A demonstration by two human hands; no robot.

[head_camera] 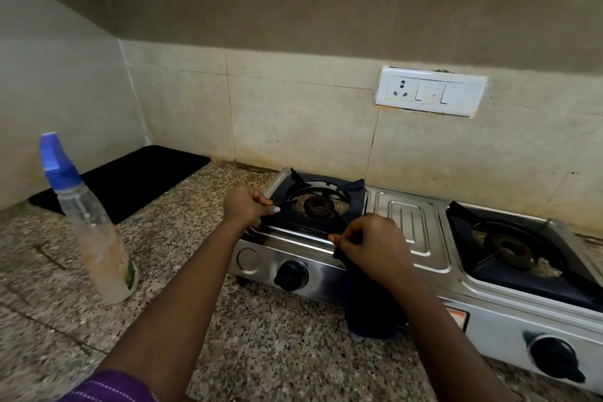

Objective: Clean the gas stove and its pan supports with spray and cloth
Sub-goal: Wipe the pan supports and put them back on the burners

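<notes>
A steel two-burner gas stove [408,222] stands on the granite counter. Its left pan support [310,222], dark and square, sits around the left burner [318,206]. My left hand [246,207] grips the support's left prong. My right hand [372,246] pinches its front right corner and also holds a dark blue cloth [368,303] that hangs down over the stove front. The right pan support [522,258] lies on the right burner, untouched. A clear spray bottle [91,222] with a blue cap stands upright on the counter, left of my left arm.
A black mat [130,183] lies in the back left corner of the counter [261,352]. Two black knobs [290,276] [553,359] stick out of the stove front. A white socket plate [430,91] is on the tiled wall behind.
</notes>
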